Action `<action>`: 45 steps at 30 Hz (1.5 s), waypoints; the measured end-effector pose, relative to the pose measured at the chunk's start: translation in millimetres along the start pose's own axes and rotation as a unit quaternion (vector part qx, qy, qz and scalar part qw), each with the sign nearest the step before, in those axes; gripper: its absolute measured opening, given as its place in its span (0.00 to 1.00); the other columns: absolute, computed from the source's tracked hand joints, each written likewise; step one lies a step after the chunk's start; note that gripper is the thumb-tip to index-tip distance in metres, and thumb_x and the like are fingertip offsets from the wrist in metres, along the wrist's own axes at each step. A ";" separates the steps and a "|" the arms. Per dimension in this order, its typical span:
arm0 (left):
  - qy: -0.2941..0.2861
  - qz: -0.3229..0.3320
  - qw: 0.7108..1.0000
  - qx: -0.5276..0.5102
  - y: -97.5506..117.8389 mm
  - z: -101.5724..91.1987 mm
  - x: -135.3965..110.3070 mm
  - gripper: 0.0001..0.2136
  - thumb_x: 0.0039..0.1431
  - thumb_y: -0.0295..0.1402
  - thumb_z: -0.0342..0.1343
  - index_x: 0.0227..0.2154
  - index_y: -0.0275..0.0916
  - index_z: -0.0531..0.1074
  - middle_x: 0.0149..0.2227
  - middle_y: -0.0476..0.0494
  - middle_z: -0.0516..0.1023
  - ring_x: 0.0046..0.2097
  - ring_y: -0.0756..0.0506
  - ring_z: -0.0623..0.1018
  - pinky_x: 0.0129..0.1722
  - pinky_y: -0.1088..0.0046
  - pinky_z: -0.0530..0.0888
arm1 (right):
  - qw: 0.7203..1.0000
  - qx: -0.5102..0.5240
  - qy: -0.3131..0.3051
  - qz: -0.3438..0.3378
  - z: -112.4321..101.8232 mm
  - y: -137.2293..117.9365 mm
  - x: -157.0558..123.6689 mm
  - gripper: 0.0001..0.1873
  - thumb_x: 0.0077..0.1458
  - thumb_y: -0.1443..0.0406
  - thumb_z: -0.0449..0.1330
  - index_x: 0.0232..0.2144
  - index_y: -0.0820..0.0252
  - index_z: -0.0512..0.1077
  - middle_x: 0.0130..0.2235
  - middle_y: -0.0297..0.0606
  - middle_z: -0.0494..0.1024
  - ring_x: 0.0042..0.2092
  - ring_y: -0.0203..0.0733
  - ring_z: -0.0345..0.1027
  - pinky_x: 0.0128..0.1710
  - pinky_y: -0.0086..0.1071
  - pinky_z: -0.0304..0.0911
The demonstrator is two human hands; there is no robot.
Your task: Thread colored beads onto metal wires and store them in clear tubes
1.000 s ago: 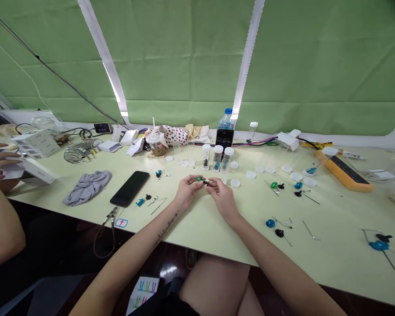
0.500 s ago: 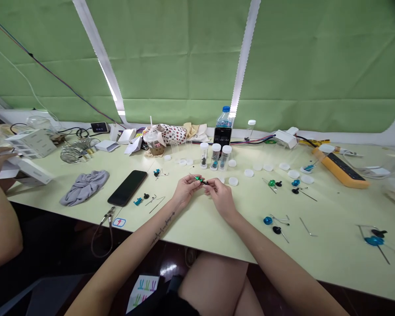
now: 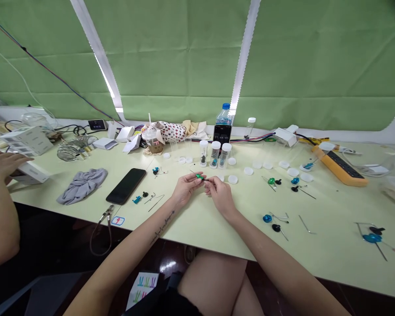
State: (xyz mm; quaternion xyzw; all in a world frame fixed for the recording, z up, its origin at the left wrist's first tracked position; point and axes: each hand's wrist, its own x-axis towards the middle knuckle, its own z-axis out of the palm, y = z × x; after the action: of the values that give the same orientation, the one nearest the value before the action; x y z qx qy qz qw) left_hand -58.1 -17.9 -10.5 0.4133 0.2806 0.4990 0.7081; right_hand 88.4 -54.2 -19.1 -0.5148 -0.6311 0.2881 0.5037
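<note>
co-worker's hand (image 3: 3, 163) shifted over box (image 3: 33, 174); left fingers (image 3: 195, 182) pinch green part (image 3: 199, 176), right fingers (image 3: 213, 180) black part (image 3: 204, 179)

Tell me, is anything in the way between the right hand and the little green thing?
Only a small dark bit, maybe attached, shows between the little green thing, held in the left hand, and the right hand. Nothing else visible is in the way.
</note>
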 end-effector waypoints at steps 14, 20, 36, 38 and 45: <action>0.027 0.028 0.999 0.018 -1.9 1.4 0.8 0.16 0.41 0.27 0.66 0.37 0.33 0.76 0.38 0.39 0.78 0.40 0.47 0.77 0.47 0.67 0.70 | 0.999 0.020 0.017 -0.031 0.5 0.1 0.8 0.07 0.53 0.63 0.55 0.37 0.56 0.66 0.36 0.36 0.76 0.37 0.40 0.72 0.39 0.37 0.68; 0.022 0.020 0.999 0.022 -2.7 -1.1 0.3 0.15 0.39 0.26 0.66 0.34 0.33 0.76 0.38 0.39 0.79 0.39 0.46 0.77 0.45 0.67 0.71 | 0.999 0.039 0.007 -0.024 0.1 2.9 1.2 0.08 0.54 0.63 0.53 0.37 0.56 0.67 0.35 0.37 0.76 0.33 0.40 0.72 0.36 0.37 0.69; 0.007 0.021 1.000 0.015 -1.0 -1.1 -1.0 0.14 0.40 0.26 0.66 0.34 0.33 0.76 0.37 0.39 0.79 0.38 0.47 0.77 0.45 0.67 0.70 | 0.998 0.052 -0.014 -0.014 -1.8 1.5 2.2 0.13 0.57 0.59 0.51 0.38 0.59 0.70 0.27 0.34 0.75 0.27 0.36 0.70 0.32 0.32 0.68; 0.009 0.019 1.000 0.010 -1.5 -1.6 -0.9 0.15 0.39 0.26 0.67 0.34 0.33 0.75 0.38 0.39 0.79 0.38 0.47 0.77 0.46 0.67 0.70 | 0.998 0.053 -0.017 -0.014 -1.9 1.4 2.1 0.13 0.58 0.58 0.50 0.39 0.58 0.70 0.28 0.34 0.75 0.27 0.36 0.70 0.31 0.32 0.69; 0.030 0.019 0.999 -0.015 -3.9 -2.4 0.8 0.15 0.39 0.25 0.67 0.34 0.33 0.75 0.36 0.41 0.79 0.39 0.48 0.77 0.47 0.68 0.70 | 0.999 0.010 -0.002 -0.048 -2.7 -3.9 1.4 0.15 0.58 0.58 0.50 0.42 0.57 0.70 0.36 0.39 0.76 0.34 0.40 0.71 0.37 0.36 0.68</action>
State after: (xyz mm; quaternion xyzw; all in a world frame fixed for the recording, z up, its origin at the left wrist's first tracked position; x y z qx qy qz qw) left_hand -57.9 -17.0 -15.0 0.3923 0.2864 0.5287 0.6961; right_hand 89.6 -54.5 -14.2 -0.4783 -0.6532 0.2705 0.5209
